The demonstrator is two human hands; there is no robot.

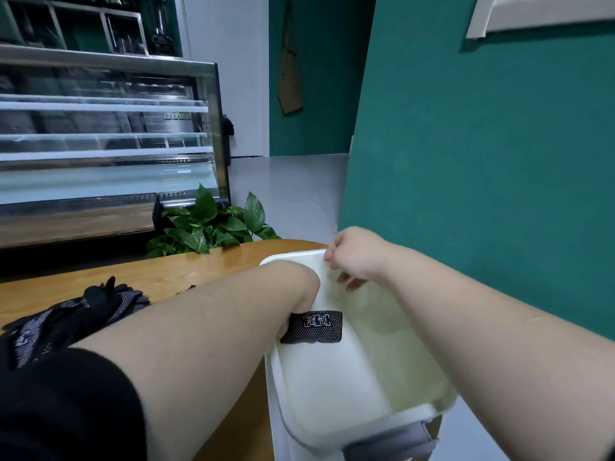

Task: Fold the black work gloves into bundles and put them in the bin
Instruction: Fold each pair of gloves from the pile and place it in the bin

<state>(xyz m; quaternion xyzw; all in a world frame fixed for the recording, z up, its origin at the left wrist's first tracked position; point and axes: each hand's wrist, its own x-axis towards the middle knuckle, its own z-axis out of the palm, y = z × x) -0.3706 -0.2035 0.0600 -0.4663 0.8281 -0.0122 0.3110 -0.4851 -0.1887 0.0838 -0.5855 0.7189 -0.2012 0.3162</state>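
A white plastic bin (362, 425) stands at the right end of the wooden table (213, 262). My left hand (301, 296) reaches down into it. The forearm hides its fingers, and a folded black glove bundle (314, 327) with white dots and a white label sits at their end, above the bin floor. My right hand (354, 257) grips the bin's far rim with curled fingers. A pile of loose black dotted gloves (76, 314) lies on the table at the left, beside my left arm.
A leafy green plant (206, 224) stands behind the table's far edge. A glass display fridge (100, 144) fills the left background. A green wall (482, 161) runs close along the right of the bin, with grey floor beyond.
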